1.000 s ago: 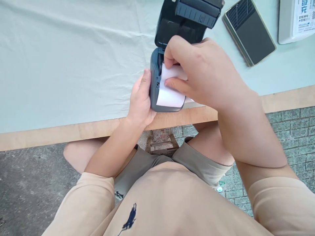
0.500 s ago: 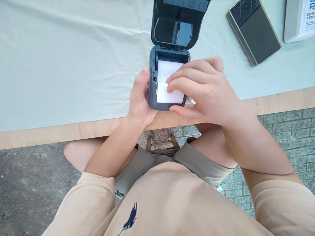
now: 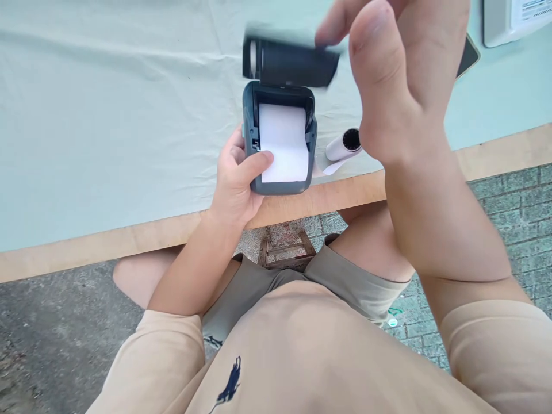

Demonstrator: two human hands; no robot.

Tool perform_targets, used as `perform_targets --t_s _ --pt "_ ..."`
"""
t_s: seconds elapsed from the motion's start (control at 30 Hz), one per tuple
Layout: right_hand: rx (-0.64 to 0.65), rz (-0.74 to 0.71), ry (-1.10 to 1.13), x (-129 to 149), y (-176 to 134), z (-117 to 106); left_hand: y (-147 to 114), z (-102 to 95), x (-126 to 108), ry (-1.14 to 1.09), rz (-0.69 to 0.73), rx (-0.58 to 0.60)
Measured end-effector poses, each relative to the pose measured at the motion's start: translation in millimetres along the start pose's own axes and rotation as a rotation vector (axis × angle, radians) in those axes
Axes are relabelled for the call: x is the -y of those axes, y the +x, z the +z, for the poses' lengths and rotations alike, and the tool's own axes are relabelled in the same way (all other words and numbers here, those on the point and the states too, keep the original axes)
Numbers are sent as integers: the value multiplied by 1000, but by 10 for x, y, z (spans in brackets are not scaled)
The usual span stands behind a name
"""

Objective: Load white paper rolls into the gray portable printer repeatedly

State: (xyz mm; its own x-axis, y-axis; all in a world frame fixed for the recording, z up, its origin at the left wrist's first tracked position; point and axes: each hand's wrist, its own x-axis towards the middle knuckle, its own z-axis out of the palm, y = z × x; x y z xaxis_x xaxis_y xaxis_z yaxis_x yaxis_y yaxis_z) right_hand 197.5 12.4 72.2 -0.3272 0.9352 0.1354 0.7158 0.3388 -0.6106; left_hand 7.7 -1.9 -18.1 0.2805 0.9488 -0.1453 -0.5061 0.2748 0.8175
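My left hand (image 3: 233, 187) grips a small dark label printer (image 3: 279, 188) from its left side, at the table's front edge. Its thumb presses on the white paper (image 3: 287, 132) lying in the open compartment. The printer's hinged lid (image 3: 291, 64) stands raised at the far side, blurred and tilted toward me. My right hand (image 3: 401, 75) is above and to the right, a fingertip against the lid's right end and the thumb held apart. Its other fingers are partly beyond the frame's top.
On the pale tablecloth (image 3: 107, 115), a white paper roll with a dark core (image 3: 340, 148) lies right of the printer. A phone (image 3: 469, 57) is mostly hidden behind my right hand. A white device (image 3: 500, 23) stands at the far right. The wooden table edge (image 3: 129, 238) runs before me.
My right hand has left the paper and risen to the lid, which has swung partway down toward the printer. My left thumb has moved onto the paper. The printer has shifted slightly left.
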Motion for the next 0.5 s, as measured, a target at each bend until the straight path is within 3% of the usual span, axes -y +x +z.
perform_targets --t_s 0.13,0.2,0.3,0.5 --pt "-226 -71 20 50 -5 -7 5 9 -20 -11 -14 -12" --pt "-152 -81 -76 34 16 0 -1 15 -38 -25 -23 6" --pt "27 16 -186 17 41 35 -17 34 -74 -34 -46 26" --pt "181 143 -235 75 29 66 -38 73 -96 -78 -48 30"
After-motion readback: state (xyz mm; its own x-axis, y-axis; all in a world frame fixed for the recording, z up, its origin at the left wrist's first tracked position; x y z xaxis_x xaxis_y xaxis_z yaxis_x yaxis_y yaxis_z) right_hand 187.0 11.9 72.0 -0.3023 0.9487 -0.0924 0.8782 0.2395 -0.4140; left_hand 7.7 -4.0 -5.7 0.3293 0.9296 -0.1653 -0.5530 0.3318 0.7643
